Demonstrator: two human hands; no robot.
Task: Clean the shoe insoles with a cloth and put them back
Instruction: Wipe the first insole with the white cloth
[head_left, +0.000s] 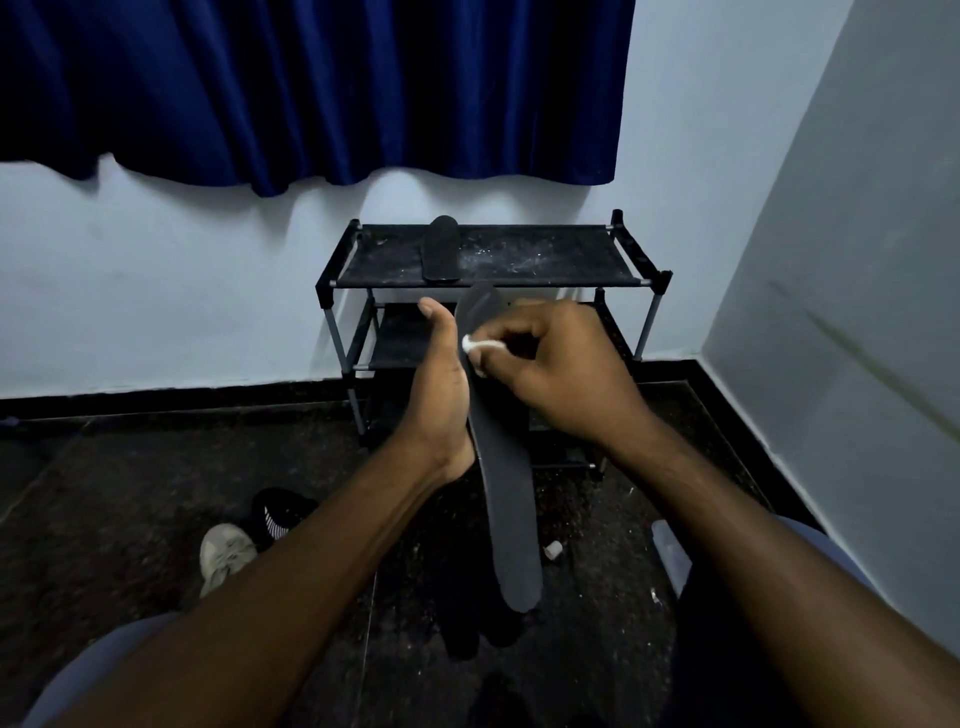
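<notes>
Wiping step: pinching cloth (470, 344) in right grip (561, 364), pressing onto insole (506, 499) near its far end; bracing it on left grip (441, 384), fingers hidden, closure impossible to tell; next probably needing strokes down its length.

Dim, bluish light in here. The wall (182, 322) beyond the left hand (439, 384) and right hand (563, 364) is brightest, with soft curtain (311, 78) shadows scalloped across it. The floor (130, 493) beneath both hands sinks into grainy dark; lines near the edges bow.
</notes>
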